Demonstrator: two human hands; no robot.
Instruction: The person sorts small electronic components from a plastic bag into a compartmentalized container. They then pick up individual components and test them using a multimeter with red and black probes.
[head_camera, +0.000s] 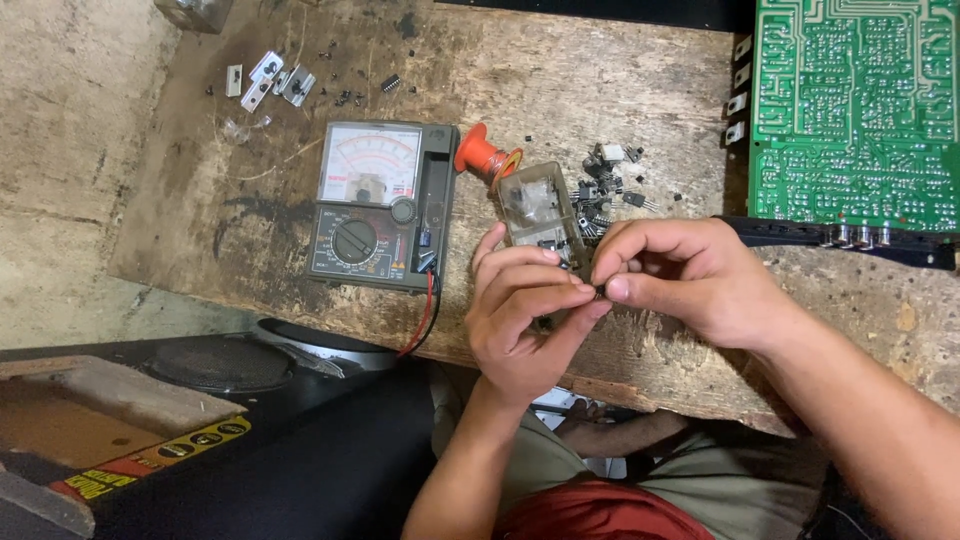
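A worn, stained wooden workbench (620, 80) stands over a bare concrete floor (60, 150).

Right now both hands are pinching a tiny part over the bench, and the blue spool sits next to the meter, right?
Not quite. The spool is orange-red, not blue, as the head view shows. It does sit next to the meter, and the left hand and right hand pinch a tiny part over the bench.

Tiny dark component (599, 290) pinched between both hands' fingertips above the bench edge

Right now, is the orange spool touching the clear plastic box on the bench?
Touching. The head view shows the orange spool with its flange pressed against the top corner of the clear plastic box, with no gap visible.
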